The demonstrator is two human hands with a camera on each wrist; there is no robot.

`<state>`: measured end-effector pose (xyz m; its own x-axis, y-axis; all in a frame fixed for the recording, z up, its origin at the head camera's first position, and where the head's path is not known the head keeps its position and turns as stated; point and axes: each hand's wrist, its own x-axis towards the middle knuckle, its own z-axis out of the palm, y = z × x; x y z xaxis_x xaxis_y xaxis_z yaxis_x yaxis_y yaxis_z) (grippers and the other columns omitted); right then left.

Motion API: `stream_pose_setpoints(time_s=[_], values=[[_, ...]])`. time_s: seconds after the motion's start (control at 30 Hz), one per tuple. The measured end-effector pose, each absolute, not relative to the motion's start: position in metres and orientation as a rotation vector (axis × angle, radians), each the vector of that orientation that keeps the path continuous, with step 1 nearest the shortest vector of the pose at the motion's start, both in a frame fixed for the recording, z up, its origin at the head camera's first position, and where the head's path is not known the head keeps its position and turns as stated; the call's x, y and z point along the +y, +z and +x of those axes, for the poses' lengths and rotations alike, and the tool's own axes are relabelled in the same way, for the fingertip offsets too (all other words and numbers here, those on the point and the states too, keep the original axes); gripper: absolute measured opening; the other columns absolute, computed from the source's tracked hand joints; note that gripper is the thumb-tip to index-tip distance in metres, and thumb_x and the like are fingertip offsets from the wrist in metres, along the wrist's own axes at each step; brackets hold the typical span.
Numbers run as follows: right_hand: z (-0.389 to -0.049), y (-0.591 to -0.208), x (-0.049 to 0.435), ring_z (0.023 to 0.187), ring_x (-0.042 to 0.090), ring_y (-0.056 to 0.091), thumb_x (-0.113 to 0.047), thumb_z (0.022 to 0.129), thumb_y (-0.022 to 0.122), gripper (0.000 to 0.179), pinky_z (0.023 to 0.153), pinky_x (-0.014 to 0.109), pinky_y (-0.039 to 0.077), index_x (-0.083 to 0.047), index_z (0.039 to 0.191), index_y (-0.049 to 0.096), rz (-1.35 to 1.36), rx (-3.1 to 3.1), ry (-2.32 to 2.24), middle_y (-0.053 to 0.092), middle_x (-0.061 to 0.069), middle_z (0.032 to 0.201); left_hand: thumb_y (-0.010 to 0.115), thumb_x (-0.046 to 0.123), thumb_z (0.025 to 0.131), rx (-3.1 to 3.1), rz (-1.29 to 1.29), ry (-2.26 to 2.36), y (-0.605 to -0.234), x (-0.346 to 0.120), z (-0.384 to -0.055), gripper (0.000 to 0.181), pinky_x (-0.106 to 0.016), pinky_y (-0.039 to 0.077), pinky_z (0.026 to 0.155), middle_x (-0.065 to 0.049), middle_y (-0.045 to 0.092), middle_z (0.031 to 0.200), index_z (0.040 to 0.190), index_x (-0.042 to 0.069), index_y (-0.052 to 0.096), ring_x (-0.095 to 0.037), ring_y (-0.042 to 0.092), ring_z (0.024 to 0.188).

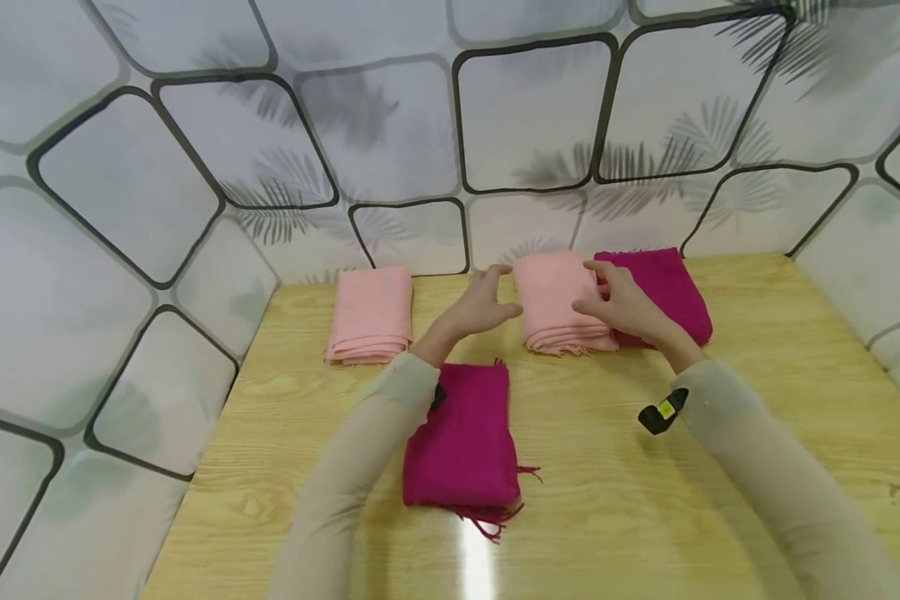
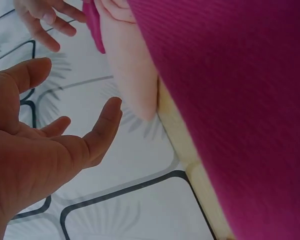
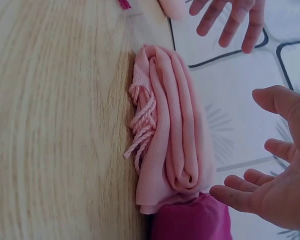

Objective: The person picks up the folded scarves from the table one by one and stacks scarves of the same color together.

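A folded pink scarf point(image 1: 558, 300) with a fringe lies at the back of the table, between my two hands. On its left side my left hand point(image 1: 482, 307) hovers with fingers spread and bent, holding nothing. My right hand point(image 1: 621, 302) is over the right side, thumb and fingers apart, also holding nothing. Under the right hand a folded magenta scarf point(image 1: 675, 292) sits against the pink one. In the right wrist view the pink scarf point(image 3: 170, 120) shows its rolled layers and twisted fringe, with the right hand point(image 3: 285, 170) above it.
Another folded pink scarf point(image 1: 371, 312) lies at the back left. Nearer the front, a second magenta scarf point(image 1: 465, 442) with loose fringe lies below the left forearm. The wooden table point(image 1: 607, 500) meets a patterned cloth wall point(image 1: 532, 117) behind and at both sides.
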<state>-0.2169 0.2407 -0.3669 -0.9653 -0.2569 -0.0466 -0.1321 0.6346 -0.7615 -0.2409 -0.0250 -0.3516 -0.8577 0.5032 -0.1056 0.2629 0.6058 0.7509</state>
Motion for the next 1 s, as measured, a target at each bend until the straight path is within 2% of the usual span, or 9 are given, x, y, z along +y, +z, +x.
stream_pose_setpoints(time_s=[0.13,0.33,0.6,0.7,0.8,0.87,0.9,0.93,1.0], values=[[-0.226,-0.371,0.242,0.135,0.048,0.036,-0.027,0.094,0.067,0.084,0.106,0.061,0.037,0.0,0.156,0.017,-0.233,2.635,-1.288,0.023,0.03,0.154,0.063,0.018,0.095,2.508,0.585,1.135,-0.36,-0.018,-0.25,0.073,-0.048,0.033,0.113,-0.026,0.023,0.156,0.154,0.006,0.023,-0.034,0.023,0.147],[-0.236,-0.374,0.246,0.138,0.047,0.032,-0.025,0.095,0.065,0.082,0.11,0.061,0.031,0.002,0.155,0.016,-0.161,2.577,-1.378,0.026,0.033,0.152,0.062,0.018,0.096,2.437,0.536,1.211,-0.369,-0.01,-0.26,0.07,-0.049,0.034,0.112,-0.025,0.02,0.157,0.154,0.006,0.024,-0.034,0.022,0.147],[-0.242,-0.38,0.246,0.138,0.045,0.03,-0.027,0.095,0.065,0.088,0.111,0.06,0.031,-0.001,0.158,0.01,-0.108,2.502,-1.361,0.022,0.032,0.155,0.063,0.019,0.094,2.414,0.51,1.19,-0.378,-0.006,-0.266,0.07,-0.048,0.036,0.109,-0.027,0.028,0.154,0.152,0.006,0.026,-0.032,0.028,0.142],[-0.243,-0.382,0.243,0.134,0.043,0.033,-0.026,0.095,0.065,0.088,0.109,0.056,0.035,0.0,0.158,0.009,-0.074,2.492,-1.363,0.026,0.032,0.152,0.063,0.019,0.093,2.408,0.533,1.179,-0.38,-0.004,-0.268,0.07,-0.047,0.036,0.109,-0.027,0.031,0.153,0.152,0.005,0.027,-0.032,0.028,0.142],[-0.246,-0.383,0.238,0.132,0.042,0.035,-0.024,0.095,0.064,0.087,0.109,0.055,0.035,0.003,0.156,0.009,-0.017,2.476,-1.379,0.027,0.032,0.15,0.062,0.018,0.094,2.372,0.554,1.193,-0.382,-0.002,-0.27,0.069,-0.038,0.045,0.094,-0.027,0.041,0.144,0.151,0.004,0.027,-0.028,0.049,0.118],[-0.248,-0.384,0.236,0.134,0.043,0.034,-0.022,0.094,0.064,0.087,0.111,0.055,0.033,0.005,0.156,0.008,0.024,2.462,-1.388,0.026,0.033,0.151,0.061,0.017,0.095,2.341,0.557,1.198,-0.383,0.0,-0.271,0.068,-0.033,0.046,0.08,-0.028,0.048,0.135,0.152,0.004,0.026,-0.024,0.054,0.095],[-0.25,-0.384,0.234,0.138,0.044,0.031,-0.021,0.094,0.064,0.088,0.113,0.056,0.031,0.005,0.156,0.007,0.041,2.45,-1.392,0.023,0.033,0.153,0.061,0.017,0.095,2.347,0.558,1.184,-0.383,0.001,-0.272,0.068,-0.03,0.044,0.077,-0.027,0.05,0.133,0.152,0.004,0.026,-0.021,0.052,0.09],[-0.251,-0.384,0.234,0.14,0.044,0.03,-0.021,0.094,0.063,0.088,0.114,0.055,0.029,0.006,0.156,0.006,0.051,2.439,-1.395,0.021,0.033,0.155,0.061,0.017,0.095,2.355,0.56,1.169,-0.384,0.003,-0.272,0.068,-0.028,0.044,0.077,-0.027,0.051,0.133,0.152,0.004,0.026,-0.019,0.05,0.088],[-0.252,-0.386,0.233,0.144,0.043,0.024,-0.02,0.094,0.063,0.089,0.116,0.055,0.025,0.006,0.156,0.004,0.061,2.427,-1.396,0.016,0.033,0.157,0.059,0.018,0.096,2.381,0.565,1.121,-0.383,0.005,-0.274,0.067,-0.03,0.046,0.087,-0.027,0.05,0.138,0.153,0.004,0.026,-0.021,0.055,0.102]])
